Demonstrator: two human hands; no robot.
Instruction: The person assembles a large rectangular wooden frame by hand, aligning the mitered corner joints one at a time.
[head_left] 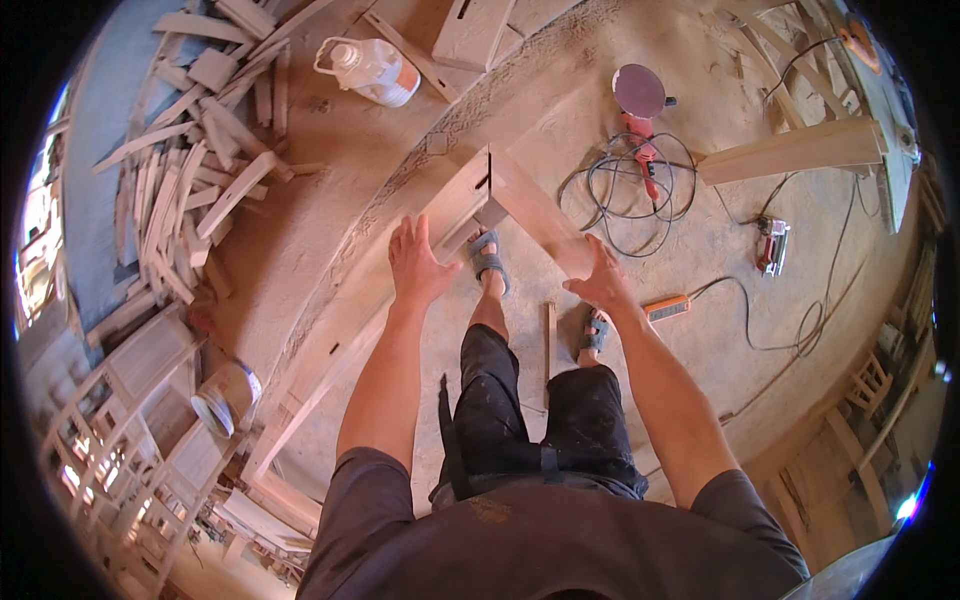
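A long wooden beam [340, 340] with slots cut in it runs from the middle of the view toward the lower left. At its far end it meets a shorter wooden board [540, 215] in a corner, with a dark slot or gap at the meeting point. On the long beam rests my left hand [418, 265], its fingers stretched out and thumb apart. My right hand [603, 278] grips the near end of the shorter board, thumb on one side and fingers on the other. The board's underside is hidden. Between the two pieces stands my sandalled left foot [487, 258].
A red disc sander [641, 130] lies with its coiled cable beyond my right hand. Nearby are an orange power strip [668, 307] and a silver-red power tool [772, 246]. Wood offcuts [200, 150] heap up at left, near a white jug [372, 72] and a bucket [228, 398].
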